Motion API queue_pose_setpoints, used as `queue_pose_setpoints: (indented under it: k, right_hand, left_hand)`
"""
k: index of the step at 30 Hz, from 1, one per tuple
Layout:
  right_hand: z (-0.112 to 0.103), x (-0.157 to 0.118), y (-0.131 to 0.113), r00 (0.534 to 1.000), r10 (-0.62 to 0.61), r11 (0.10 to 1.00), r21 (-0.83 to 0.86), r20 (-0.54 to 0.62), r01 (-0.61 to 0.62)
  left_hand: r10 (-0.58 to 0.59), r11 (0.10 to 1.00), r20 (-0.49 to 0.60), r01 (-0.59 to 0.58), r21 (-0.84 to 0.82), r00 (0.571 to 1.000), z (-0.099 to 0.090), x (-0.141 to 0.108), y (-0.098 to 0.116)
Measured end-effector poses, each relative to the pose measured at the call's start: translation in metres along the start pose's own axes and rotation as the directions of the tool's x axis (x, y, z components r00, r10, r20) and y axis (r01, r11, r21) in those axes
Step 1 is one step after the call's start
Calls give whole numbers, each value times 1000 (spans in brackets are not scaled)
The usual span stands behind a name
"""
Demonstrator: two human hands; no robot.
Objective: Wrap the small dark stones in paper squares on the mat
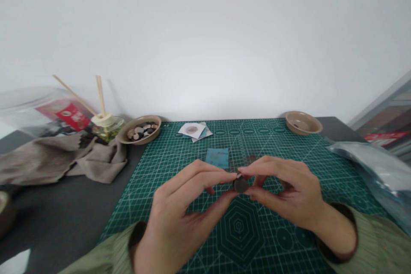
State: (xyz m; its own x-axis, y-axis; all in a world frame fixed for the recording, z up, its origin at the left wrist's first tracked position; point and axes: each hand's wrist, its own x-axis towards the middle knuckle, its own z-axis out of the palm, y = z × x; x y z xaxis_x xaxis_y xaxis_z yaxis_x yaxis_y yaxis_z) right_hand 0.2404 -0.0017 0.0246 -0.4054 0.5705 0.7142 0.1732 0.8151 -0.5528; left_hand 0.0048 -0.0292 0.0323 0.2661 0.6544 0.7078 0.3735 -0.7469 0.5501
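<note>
Okay, nearest first: at the bottom centre of the frame, the left hand (183, 201) comes in from the lower left and the right hand (290, 188) from the lower right, both in green sleeves (372, 233). Between them, just below the frame's middle, is a dark disc (240, 186), face toward the camera; thumb and forefinger of each hand close on its edges, so both grips are narrow pinches with next to no gap beyond its width. A small pale bit shows at its top edge, too blurred to name. Underneath spreads the green cutting mat (180, 154). Just past the fingertips, centre, lies a blue sheet (217, 157), near the hands but apart from the disc. Beyond it, upper centre of the mat, white papers (192, 130) overlap. Left of those, the left bowl (143, 140) holds a heap of mixed round pieces (145, 129); at the far right, the right bowl (306, 125) has one small dark speck (296, 126). Progress, as judged: one piece is being handled, partway at most; whether it's finished can't be told, and neither can whether the heap is done or waiting.
</note>
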Motion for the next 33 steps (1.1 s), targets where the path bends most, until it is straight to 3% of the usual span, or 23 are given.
queue_pose_setpoints:
  k: [13,20,22,25,29,33]
  right_hand:
    - [1,0,0,1000,3,1000,31,-2,-3]
    - [3,-2,6,986,149,971,178,79,-161]
    - [3,-3,9,977,198,955,208,80,-211]
    - [2,-4,14,960,276,947,161,43,-279]
    - [0,-2,21,945,324,946,-26,42,-323]
    - [-2,-2,30,957,258,961,-133,135,-241]
  left_hand:
    - [-33,999,3,33,-32,999,1,-2,-2]
    - [-80,997,44,80,-16,996,2,0,-4]
    - [-114,993,70,112,40,991,3,-2,-11]
    - [-186,956,114,152,252,976,6,-9,-28]
    - [-214,867,235,74,493,948,7,-16,-52]
    - [-241,871,343,46,489,908,6,-14,-56]
